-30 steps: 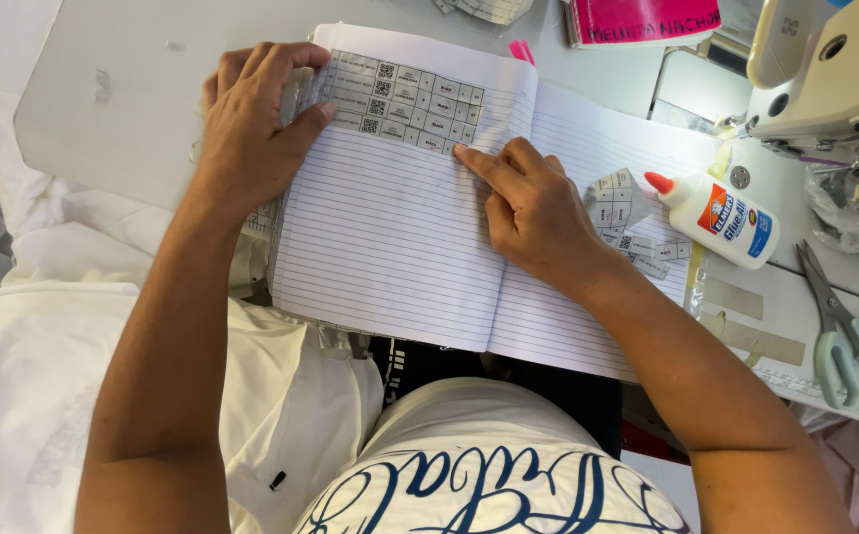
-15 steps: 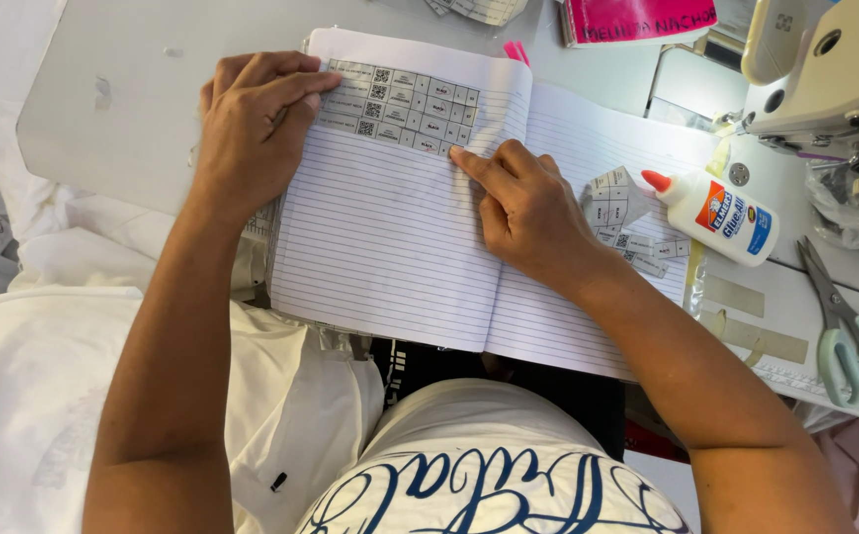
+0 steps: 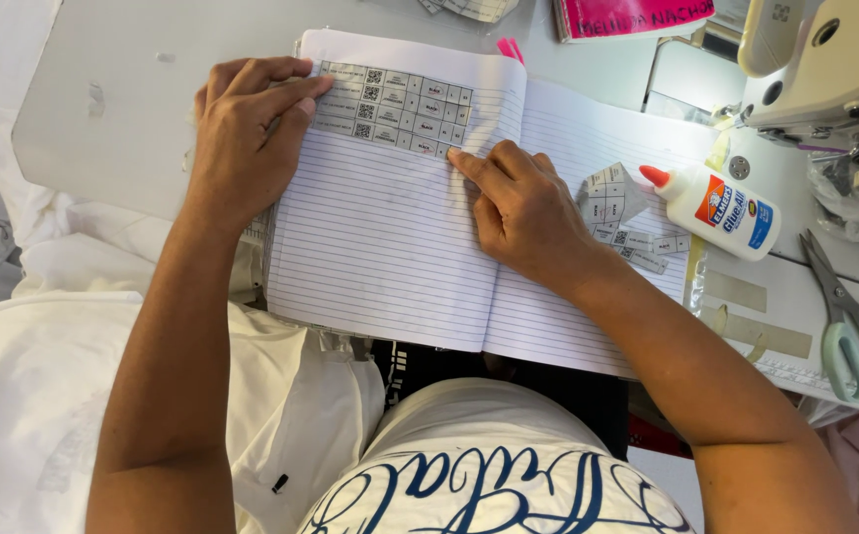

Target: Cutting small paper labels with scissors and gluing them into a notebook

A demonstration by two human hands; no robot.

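An open lined notebook [image 3: 390, 247] lies on the white table in front of me. Rows of small printed paper labels [image 3: 395, 107] are stuck across the top of its left page. My left hand [image 3: 247, 133] presses flat on the upper left corner of that page, fingers on the labels' left end. My right hand [image 3: 518, 208] rests near the spine, its index fingertip pressing the lower right corner of the label strip. Neither hand grips anything.
Loose cut labels [image 3: 619, 213] lie on the right page beside a white glue bottle [image 3: 711, 210] with an orange cap. Pale green scissors [image 3: 850, 321] and a sewing machine [image 3: 825, 69] are at right. A pink book [image 3: 627, 17] lies at top; white fabric [image 3: 24, 376] at left.
My right index finger has slid a little along the lower edge of the labels near the spine. The left hand stays pressed on the page corner.
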